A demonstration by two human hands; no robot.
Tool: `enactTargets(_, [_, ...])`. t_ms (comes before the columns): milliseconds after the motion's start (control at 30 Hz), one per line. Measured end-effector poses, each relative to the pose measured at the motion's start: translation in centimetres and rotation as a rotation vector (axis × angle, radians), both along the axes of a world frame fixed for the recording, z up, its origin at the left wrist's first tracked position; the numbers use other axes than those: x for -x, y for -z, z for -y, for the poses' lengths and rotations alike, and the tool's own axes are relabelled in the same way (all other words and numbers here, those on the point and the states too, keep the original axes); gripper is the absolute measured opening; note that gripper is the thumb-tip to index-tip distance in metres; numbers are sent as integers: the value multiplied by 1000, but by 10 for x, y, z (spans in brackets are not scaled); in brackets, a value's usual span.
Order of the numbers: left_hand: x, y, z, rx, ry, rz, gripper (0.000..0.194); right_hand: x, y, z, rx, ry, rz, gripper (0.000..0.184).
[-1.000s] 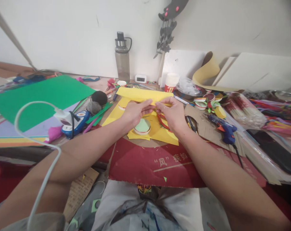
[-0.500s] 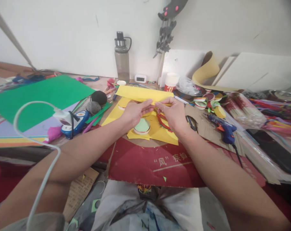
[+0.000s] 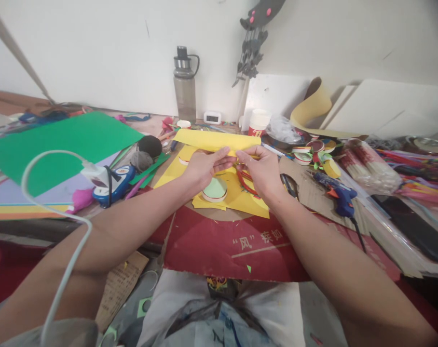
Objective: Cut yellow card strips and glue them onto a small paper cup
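Behind the paper (image 3: 215, 140), a clock (image 3: 212, 118) sits between bottle (image 3: 184, 94) and cup (image 3: 258, 123).

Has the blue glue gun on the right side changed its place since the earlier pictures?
No. The blue glue gun lies on the brown cardboard as before, left of the black phone, with the same gap between them.

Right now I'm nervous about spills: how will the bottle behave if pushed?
The bottle may well tip, standing tall on a narrow base. Its smooth, see-through body looks stiff, so it probably won't squash. The cap seems on, which should limit spills.
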State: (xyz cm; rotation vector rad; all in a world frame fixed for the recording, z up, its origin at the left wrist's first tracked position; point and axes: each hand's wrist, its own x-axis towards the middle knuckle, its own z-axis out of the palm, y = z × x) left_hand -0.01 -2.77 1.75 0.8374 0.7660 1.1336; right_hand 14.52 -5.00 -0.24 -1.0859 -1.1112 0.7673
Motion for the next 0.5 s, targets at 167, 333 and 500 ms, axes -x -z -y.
enactTargets(167, [0,1,-1,10,35,-5,14,-2,2,-2,21,29,24,36])
enactTargets(333, [0,-1,1,3,25,-16,16,-1,0,-1,-3,53,-8,39])
enactTargets(500, [0,1,-1,-9,19,-26,20,0,-1,0,-10,52,-12,41])
